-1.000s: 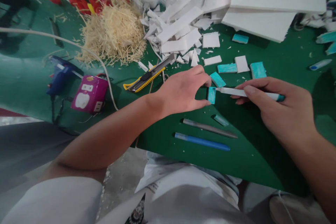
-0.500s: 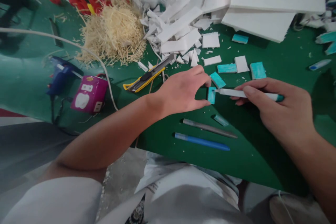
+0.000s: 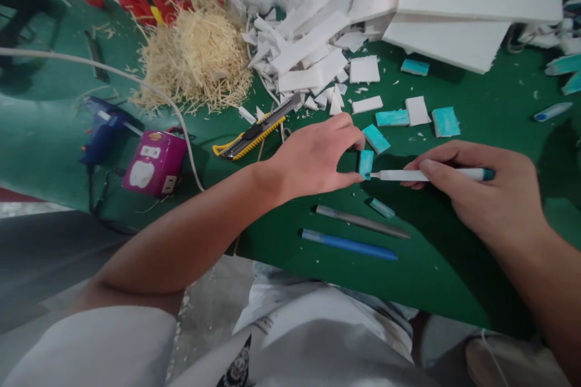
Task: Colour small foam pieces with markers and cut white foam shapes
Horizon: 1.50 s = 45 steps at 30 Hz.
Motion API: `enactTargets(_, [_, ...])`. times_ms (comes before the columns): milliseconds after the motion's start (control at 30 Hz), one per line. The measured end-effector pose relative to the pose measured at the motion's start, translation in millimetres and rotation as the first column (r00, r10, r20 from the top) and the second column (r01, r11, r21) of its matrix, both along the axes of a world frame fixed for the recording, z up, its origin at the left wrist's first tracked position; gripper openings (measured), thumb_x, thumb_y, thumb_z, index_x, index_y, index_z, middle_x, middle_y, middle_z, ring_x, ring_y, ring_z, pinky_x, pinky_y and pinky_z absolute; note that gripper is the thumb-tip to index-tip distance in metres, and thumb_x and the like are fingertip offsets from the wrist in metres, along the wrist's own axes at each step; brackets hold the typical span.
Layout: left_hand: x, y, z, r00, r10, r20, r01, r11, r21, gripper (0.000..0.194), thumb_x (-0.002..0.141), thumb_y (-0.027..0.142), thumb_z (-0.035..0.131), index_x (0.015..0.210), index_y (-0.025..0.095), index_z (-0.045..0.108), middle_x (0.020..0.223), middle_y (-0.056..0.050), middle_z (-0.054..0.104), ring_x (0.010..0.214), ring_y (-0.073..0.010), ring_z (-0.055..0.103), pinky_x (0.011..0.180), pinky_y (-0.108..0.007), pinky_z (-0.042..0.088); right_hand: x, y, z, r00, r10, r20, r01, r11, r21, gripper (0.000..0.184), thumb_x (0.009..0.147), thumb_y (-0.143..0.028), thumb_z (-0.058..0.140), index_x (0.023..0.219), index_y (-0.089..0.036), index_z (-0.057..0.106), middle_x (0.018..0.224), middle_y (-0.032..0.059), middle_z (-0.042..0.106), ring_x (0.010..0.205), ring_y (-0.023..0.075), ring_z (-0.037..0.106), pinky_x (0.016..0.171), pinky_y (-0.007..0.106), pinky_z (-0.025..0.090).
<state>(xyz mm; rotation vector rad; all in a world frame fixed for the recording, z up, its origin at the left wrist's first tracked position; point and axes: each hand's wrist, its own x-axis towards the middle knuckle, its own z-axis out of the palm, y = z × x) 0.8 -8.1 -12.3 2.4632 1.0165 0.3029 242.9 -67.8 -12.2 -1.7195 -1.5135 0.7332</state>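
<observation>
My left hand pinches a small turquoise-coloured foam block at its top and bottom ends, against the table. Between thumb and fingers of my right hand is a white marker pen with a teal end. Its tip meets the block's lower right corner, close to my left thumb. Another turquoise block lies just above, near my left fingertips. Below the hands rest a clear teal pen cap, a grey marker and a blue marker.
A yellow utility knife with its blade out lies left of my left hand. Beyond are white foam scraps, straw-like shreds and white foam sheets. A blue glue gun and purple socket box sit left, beside a white cable.
The marker tip has moved down from the block's upper part to its lower right corner, my right hand shifting slightly. My left hand keeps its place.
</observation>
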Motion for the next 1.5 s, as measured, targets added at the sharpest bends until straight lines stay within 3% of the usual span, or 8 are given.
enactTargets(133, [-1, 0, 0.4, 1.000, -0.003, 0.004, 0.003, 1.000, 0.003, 0.032, 0.088, 0.033, 0.082, 0.112, 0.019, 0.069, 0.109, -0.004, 0.064, 0.083, -0.0157, 0.064, 0.069, -0.027, 0.045, -6, 1, 10.0, 1.000, -0.009, 0.003, 0.009, 0.998, -0.066, 0.014, 0.079, -0.039, 0.070, 0.073, -0.030, 0.078, 0.061, -0.0004, 0.070, 0.058, 0.0172, 0.065, 0.056, 0.030, 0.053])
enactTargets(233, [-1, -1, 0.1, 1.000, -0.005, 0.002, 0.005, 1.000, 0.004, 0.030, 0.088, 0.033, 0.082, 0.111, 0.019, 0.068, 0.109, -0.004, 0.064, 0.084, -0.0162, 0.064, 0.070, -0.027, 0.045, -10, 2, 14.7, 0.999, 0.032, -0.004, -0.032, 0.996, -0.083, 0.015, 0.075, -0.039, 0.070, 0.065, -0.029, 0.074, 0.062, 0.0001, 0.071, 0.056, 0.0171, 0.064, 0.052, 0.030, 0.051])
enactTargets(433, [-1, -1, -0.2, 1.000, 0.000, 0.001, 0.000, 1.000, 0.005, 0.032, 0.088, 0.034, 0.082, 0.113, 0.019, 0.068, 0.109, -0.004, 0.064, 0.090, -0.0183, 0.066, 0.074, -0.028, 0.047, -8, 1, 8.7, 0.999, -0.037, -0.016, 0.036, 0.997, -0.065, 0.015, 0.078, -0.038, 0.069, 0.075, -0.029, 0.080, 0.062, -0.0007, 0.071, 0.060, 0.0160, 0.066, 0.059, 0.030, 0.054])
enactTargets(600, [0, -1, 0.0, 1.000, -0.001, 0.001, 0.001, 1.000, 0.002, 0.033, 0.088, 0.032, 0.084, 0.114, 0.018, 0.069, 0.111, -0.005, 0.065, 0.085, -0.0163, 0.065, 0.070, -0.027, 0.044, -7, 1, 10.0, 0.998, 0.047, -0.043, -0.051, 0.995, -0.084, 0.012, 0.075, -0.035, 0.071, 0.066, -0.029, 0.076, 0.061, -0.0004, 0.072, 0.055, 0.0153, 0.063, 0.052, 0.028, 0.050])
enactTargets(733, [0, -1, 0.0, 1.000, -0.001, 0.001, 0.001, 1.000, 0.005, 0.034, 0.088, 0.033, 0.084, 0.114, 0.018, 0.069, 0.111, -0.005, 0.065, 0.087, -0.0175, 0.065, 0.070, -0.027, 0.045, -9, 1, 12.6, 0.999, -0.020, -0.027, 0.018, 0.997, -0.070, 0.012, 0.078, -0.037, 0.069, 0.073, -0.030, 0.078, 0.064, -0.0005, 0.073, 0.059, 0.0165, 0.066, 0.058, 0.030, 0.053])
enactTargets(1167, [-1, -1, 0.5, 1.000, -0.006, 0.003, 0.006, 1.000, 0.001, 0.030, 0.088, 0.033, 0.082, 0.112, 0.019, 0.068, 0.110, -0.004, 0.065, 0.085, -0.0162, 0.064, 0.069, -0.027, 0.045, -8, 2, 13.7, 0.999, 0.048, 0.003, -0.048, 0.993, -0.112, 0.012, 0.071, -0.038, 0.069, 0.065, -0.030, 0.075, 0.062, -0.0001, 0.071, 0.052, 0.0157, 0.059, 0.048, 0.029, 0.043])
enactTargets(1300, [0, -1, 1.8, 1.000, 0.002, -0.005, -0.002, 1.000, -0.012, 0.032, 0.088, 0.033, 0.083, 0.113, 0.018, 0.069, 0.113, -0.005, 0.066, 0.085, -0.0163, 0.065, 0.069, -0.027, 0.044, -9, 3, 13.2, 1.000, -0.001, 0.001, 0.001, 0.997, -0.080, 0.015, 0.076, -0.041, 0.069, 0.072, -0.031, 0.078, 0.061, -0.0004, 0.071, 0.057, 0.0165, 0.063, 0.053, 0.029, 0.047])
enactTargets(1500, [0, -1, 1.1, 1.000, -0.002, -0.007, 0.002, 1.000, -0.013, 0.031, 0.088, 0.032, 0.083, 0.113, 0.018, 0.069, 0.112, -0.005, 0.066, 0.086, -0.0173, 0.066, 0.068, -0.027, 0.044, -9, 2, 12.4, 0.998, 0.056, 0.009, -0.055, 0.992, -0.114, 0.015, 0.075, -0.043, 0.071, 0.069, -0.029, 0.076, 0.064, 0.0001, 0.073, 0.055, 0.0167, 0.063, 0.051, 0.030, 0.048])
